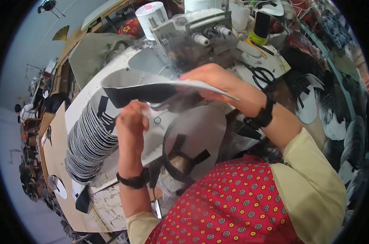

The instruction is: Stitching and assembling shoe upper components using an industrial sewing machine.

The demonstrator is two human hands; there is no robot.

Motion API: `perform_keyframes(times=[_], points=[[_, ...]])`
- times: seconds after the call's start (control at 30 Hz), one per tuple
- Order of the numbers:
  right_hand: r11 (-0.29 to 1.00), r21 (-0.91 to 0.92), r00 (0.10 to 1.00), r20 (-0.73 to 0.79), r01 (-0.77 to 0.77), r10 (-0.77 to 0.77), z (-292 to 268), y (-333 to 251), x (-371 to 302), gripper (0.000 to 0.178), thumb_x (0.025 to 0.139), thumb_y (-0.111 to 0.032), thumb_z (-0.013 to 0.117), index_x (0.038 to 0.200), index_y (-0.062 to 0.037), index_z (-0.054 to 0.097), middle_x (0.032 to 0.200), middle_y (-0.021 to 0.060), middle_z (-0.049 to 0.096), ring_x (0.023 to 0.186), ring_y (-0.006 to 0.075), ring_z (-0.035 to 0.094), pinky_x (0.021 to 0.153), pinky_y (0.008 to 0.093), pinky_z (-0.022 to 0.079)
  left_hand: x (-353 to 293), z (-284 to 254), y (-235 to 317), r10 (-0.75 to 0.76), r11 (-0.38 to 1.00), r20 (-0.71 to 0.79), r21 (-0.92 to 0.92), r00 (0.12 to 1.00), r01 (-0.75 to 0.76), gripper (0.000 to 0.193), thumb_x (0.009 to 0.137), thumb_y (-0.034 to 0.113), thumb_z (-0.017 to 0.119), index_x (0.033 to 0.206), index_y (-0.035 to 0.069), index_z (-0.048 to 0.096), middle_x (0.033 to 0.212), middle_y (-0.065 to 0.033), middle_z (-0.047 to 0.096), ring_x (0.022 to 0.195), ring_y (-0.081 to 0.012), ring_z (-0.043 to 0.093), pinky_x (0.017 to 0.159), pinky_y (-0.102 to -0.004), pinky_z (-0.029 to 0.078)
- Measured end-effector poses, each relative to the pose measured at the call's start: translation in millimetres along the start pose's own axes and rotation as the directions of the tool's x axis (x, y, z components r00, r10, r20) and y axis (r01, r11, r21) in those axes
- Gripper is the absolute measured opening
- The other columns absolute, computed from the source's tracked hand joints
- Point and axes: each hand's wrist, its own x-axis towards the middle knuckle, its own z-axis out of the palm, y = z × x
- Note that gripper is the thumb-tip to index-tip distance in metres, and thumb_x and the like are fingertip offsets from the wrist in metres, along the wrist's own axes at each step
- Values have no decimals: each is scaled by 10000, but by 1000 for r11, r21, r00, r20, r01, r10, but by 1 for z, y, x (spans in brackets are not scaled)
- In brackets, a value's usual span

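My right hand (213, 79) is closed on the upper edge of a curved, flexible panel (142, 93). The panel is white on one face and has a broad black band on the other. Just under its lower left edge is my left hand (131, 118), fingers curled and slightly blurred; what they hold, if anything, is hidden. Beside my left wrist, a long leaning stack of similar panels (87, 148) lies on the white table. A loose pale round panel with black straps (198, 130) rests between my arms, near my body.
A sewing machine (192, 40) stands at the back, with a white thread cone (150, 16) behind it. Black-handled scissors (261, 75) lie right of the machine, near a phone (261, 25). Piles of dark and white pieces (335, 118) fill the right side.
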Motion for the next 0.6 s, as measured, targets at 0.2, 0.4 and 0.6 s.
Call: perform_keyframes(times=[0.2,0.4,0.6], points=[[946,-121,901,-290,299,-322,23,38,23,214,860,-150,682,888,61,700,760,96,696,669,128,633,600,291,504,55,25,8,269,897,-78,-342,960,-280,681,1004,565,305,1294,-17,509,1258,-177,590,936,-189,592,842,-277,460],[880,-362,826,-357,307,-435,23,26,24,214,854,-152,699,862,61,683,656,80,668,529,111,596,481,272,474,81,10,13,93,953,-215,-265,972,-150,422,975,470,543,913,63,636,886,-39,650,807,-146,566,765,-284,449],[881,-255,862,-222,399,-455,25,32,13,134,895,-83,635,844,40,647,605,54,633,417,81,534,390,246,395,98,-11,5,31,968,-330,-225,944,-110,237,939,259,648,999,31,660,927,-32,668,819,-133,621,753,-258,486]])
